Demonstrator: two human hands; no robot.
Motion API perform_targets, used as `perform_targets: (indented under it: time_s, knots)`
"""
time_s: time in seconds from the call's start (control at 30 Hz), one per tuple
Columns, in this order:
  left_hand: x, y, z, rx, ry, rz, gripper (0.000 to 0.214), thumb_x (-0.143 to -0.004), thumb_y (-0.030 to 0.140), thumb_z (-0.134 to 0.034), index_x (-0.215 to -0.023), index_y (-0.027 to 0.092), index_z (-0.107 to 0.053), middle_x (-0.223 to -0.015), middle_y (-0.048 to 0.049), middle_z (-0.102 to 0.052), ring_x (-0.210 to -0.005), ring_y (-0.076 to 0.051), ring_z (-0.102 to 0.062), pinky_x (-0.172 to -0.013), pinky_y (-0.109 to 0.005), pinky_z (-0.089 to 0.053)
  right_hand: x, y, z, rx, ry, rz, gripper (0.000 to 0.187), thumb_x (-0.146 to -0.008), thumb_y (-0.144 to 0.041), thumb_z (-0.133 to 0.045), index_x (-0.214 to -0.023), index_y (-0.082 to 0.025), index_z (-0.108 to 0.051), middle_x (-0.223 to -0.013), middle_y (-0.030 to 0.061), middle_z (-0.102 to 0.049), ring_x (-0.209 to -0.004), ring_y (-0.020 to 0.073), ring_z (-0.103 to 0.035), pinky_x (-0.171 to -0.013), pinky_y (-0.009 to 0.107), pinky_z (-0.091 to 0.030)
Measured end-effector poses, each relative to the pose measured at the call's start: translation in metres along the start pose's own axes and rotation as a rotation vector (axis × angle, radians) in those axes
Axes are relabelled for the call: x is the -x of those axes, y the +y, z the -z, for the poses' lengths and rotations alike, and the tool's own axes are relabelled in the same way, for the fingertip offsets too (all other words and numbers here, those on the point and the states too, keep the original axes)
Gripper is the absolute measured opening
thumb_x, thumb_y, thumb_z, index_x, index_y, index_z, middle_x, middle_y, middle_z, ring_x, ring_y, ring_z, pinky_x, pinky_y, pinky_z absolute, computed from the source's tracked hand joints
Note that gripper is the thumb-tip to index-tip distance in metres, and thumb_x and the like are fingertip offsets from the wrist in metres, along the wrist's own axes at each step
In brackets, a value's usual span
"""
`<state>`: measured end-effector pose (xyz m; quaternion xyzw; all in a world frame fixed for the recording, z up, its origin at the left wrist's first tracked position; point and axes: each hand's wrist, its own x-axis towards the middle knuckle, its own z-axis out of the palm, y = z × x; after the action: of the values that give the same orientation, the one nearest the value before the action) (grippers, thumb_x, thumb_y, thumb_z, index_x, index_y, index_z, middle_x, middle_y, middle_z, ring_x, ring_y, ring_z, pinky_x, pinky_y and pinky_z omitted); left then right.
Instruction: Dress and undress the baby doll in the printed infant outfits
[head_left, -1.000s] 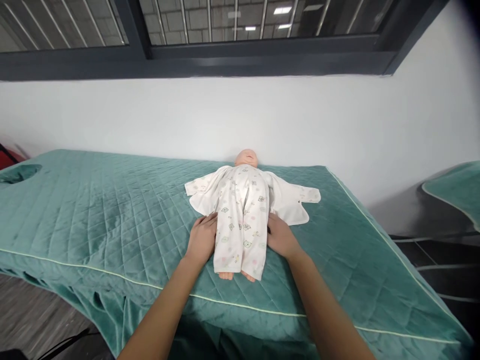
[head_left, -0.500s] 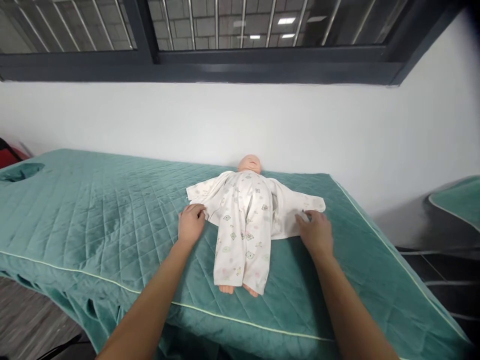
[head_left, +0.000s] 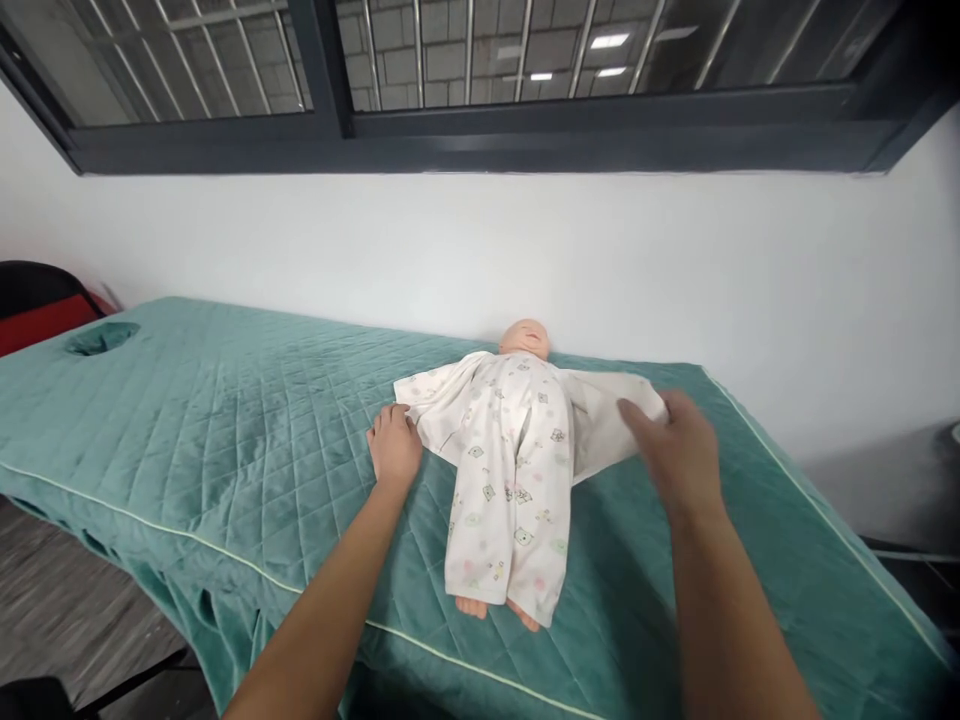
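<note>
By 1 doll [head_left: 511, 412]: L hand [head_left: 395, 447], R hand [head_left: 681, 450] w/ 1 shirt [head_left: 604, 425]

Window [head_left: 491, 95], dark frame [head_left: 480, 148], metal bars [head_left: 469, 50] behind the panes. Wall [head_left: 337, 240], white, below it. Bed cover [head_left: 225, 430], green, quilted, pale piping [head_left: 193, 538], round opening [head_left: 103, 340] toward left end. Red-and-black object [head_left: 45, 322], far left, cut off by edge. Floor [head_left: 60, 580], grey, streaked, lower left.
</note>
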<state>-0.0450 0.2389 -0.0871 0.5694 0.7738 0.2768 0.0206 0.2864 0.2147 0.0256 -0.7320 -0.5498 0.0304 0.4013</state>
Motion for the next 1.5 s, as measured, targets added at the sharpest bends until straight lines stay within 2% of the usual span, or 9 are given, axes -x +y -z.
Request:
perform_targets:
  time_s: [0.13,0.27,0.47,0.63,0.8,0.9,1.07,1.3,1.5]
  knots:
    - [-0.002,0.0,-0.001,0.031,0.005,0.043,0.036,-0.098,0.024,-0.042,-0.131,0.017,-0.055,-0.137,-0.0175,-0.058,-0.129,-0.032,-0.055,-0.104,-0.051,-0.042,0.027,-0.05,-0.002,-0.105,-0.493,0.542,0.015,-0.084,-0.032,-0.063,-0.074,-0.026,-0.054,-0.073,-0.001,-0.064,-0.064,0.0165,-0.057,-0.057,0.03,-0.045]
    - [-0.005,0.0,-0.005,0.033,0.052,0.062,0.041,-0.098,0.031,-0.045,-0.133,0.013,-0.053,-0.142,-0.0201,-0.055,-0.132,-0.036,-0.052,-0.106,-0.054,-0.041,0.042,-0.054,-0.003,-0.145,-0.801,0.55,0.024,-0.092,-0.037,-0.062,-0.07,-0.027,-0.058,-0.067,-0.0022,-0.064,-0.059,0.0154,-0.056,-0.051,0.029,-0.043]
    - [-0.008,0.004,-0.008,-0.014,0.091,0.128,0.04,-0.094,0.037,-0.055,-0.126,0.014,-0.058,-0.141,-0.0174,-0.055,-0.133,-0.036,-0.049,-0.107,-0.05,-0.04,0.008,-0.044,-0.005,-0.298,-0.47,0.257,0.029,-0.093,-0.046,-0.055,-0.078,-0.023,-0.063,-0.072,0.0015,-0.065,-0.067,0.0176,-0.058,-0.061,0.031,-0.042]
    - [-0.011,0.007,-0.003,0.02,0.091,0.174,0.022,-0.092,0.037,-0.055,-0.099,0.018,-0.064,-0.121,-0.0132,-0.064,-0.121,-0.033,-0.055,-0.101,-0.048,-0.041,-0.047,-0.049,-0.049,-0.094,-0.282,0.014,0.027,-0.087,-0.049,-0.057,-0.08,-0.023,-0.062,-0.083,0.0063,-0.07,-0.075,0.0225,-0.06,-0.066,0.034,-0.04]
    - [-0.005,0.005,0.001,0.507,0.107,0.167,0.023,-0.093,0.043,-0.054,-0.088,0.02,-0.055,-0.092,-0.005,-0.066,-0.09,-0.023,-0.063,-0.084,-0.036,-0.047,-0.059,-0.053,-0.095,-0.051,-0.267,0.026,0.034,-0.082,-0.057,-0.06,-0.086,-0.023,-0.061,-0.096,0.0072,-0.07,-0.084,0.0242,-0.06,-0.071,0.035,-0.038]
    - [0.004,0.022,0.012,0.876,0.102,0.109,0.025,-0.091,0.043,-0.06,-0.083,0.021,-0.05,-0.101,-0.0049,-0.069,-0.099,-0.02,-0.065,-0.087,-0.032,-0.048,-0.054,-0.05,-0.103,-0.165,-0.259,-0.039,0.033,-0.08,-0.055,-0.062,-0.086,-0.023,-0.062,-0.094,0.0054,-0.07,-0.085,0.0232,-0.061,-0.075,0.035,-0.04]
    - [0.025,0.08,0.047,1.122,0.034,-0.08,0.023,-0.095,0.034,-0.061,-0.084,0.022,-0.045,-0.111,-0.0068,-0.073,-0.109,-0.02,-0.067,-0.089,-0.032,-0.052,-0.053,-0.047,-0.098,-0.229,-0.277,-0.108,0.025,-0.079,-0.047,-0.062,-0.083,-0.023,-0.065,-0.088,0.0046,-0.071,-0.079,0.0216,-0.062,-0.074,0.034,-0.04]
    - [0.045,0.117,0.053,0.663,-0.199,-0.791,0.012,-0.093,0.015,-0.056,-0.088,0.022,-0.049,-0.12,-0.0091,-0.074,-0.118,-0.023,-0.067,-0.097,-0.042,-0.051,-0.056,-0.041,-0.094,-0.287,-0.254,-0.098,0.02,-0.08,-0.041,-0.062,-0.078,-0.021,-0.066,-0.079,0.0028,-0.07,-0.075,0.0194,-0.06,-0.071,0.032,-0.04]
    - [0.005,0.123,0.049,0.783,-0.318,-0.314,0.021,-0.098,0.034,-0.051,-0.088,0.023,-0.066,-0.104,-0.0027,-0.077,-0.1,-0.019,-0.07,-0.088,-0.033,-0.052,-0.056,-0.035,-0.097,-0.537,-0.294,-0.177,0.022,-0.077,-0.041,-0.069,-0.077,-0.02,-0.072,-0.08,0.002,-0.071,-0.077,0.0197,-0.06,-0.072,0.031,-0.041]
